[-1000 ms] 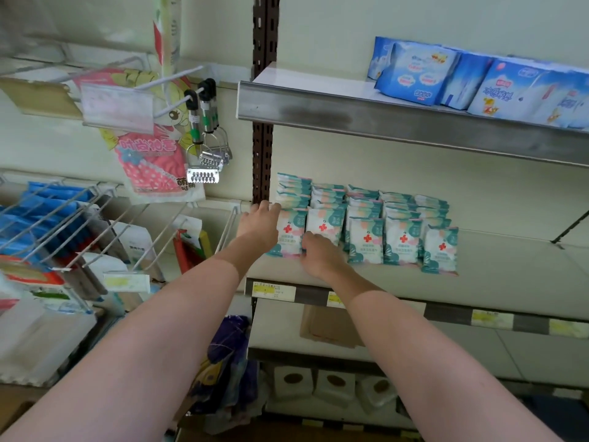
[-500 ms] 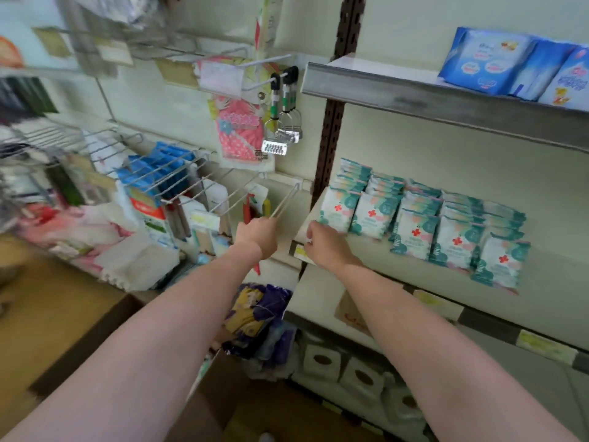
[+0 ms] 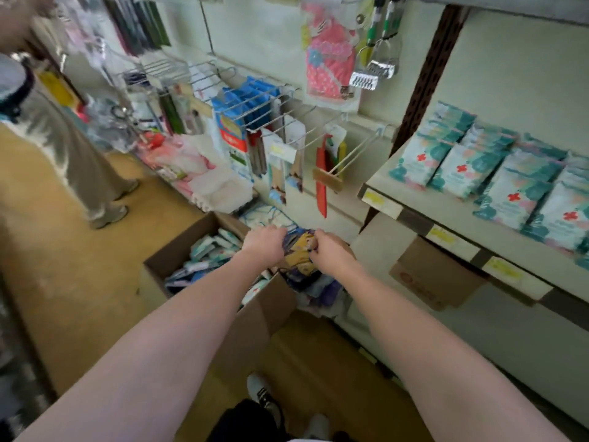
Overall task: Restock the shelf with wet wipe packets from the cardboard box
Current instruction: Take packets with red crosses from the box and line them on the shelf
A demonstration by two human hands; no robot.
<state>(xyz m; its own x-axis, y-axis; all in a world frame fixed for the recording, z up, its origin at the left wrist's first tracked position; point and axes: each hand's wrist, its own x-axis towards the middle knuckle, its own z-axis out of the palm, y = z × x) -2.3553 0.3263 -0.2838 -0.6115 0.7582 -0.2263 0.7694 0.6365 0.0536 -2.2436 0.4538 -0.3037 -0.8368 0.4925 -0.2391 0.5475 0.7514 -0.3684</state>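
Head view, looking down a shop aisle. Left hand (image 3: 264, 244) and right hand (image 3: 331, 253) close together above an open cardboard box (image 3: 255, 317) on the floor, fingers loosely curled; grip on anything impossible to tell through blur. Loose wet wipe packets (image 3: 207, 253) inside the box. More red-cross wet wipe packets (image 3: 459, 170) in rows on the shelf (image 3: 446, 215) at right.

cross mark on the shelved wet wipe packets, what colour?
Red, on white and teal wet wipe packets. Only the head view shows it.
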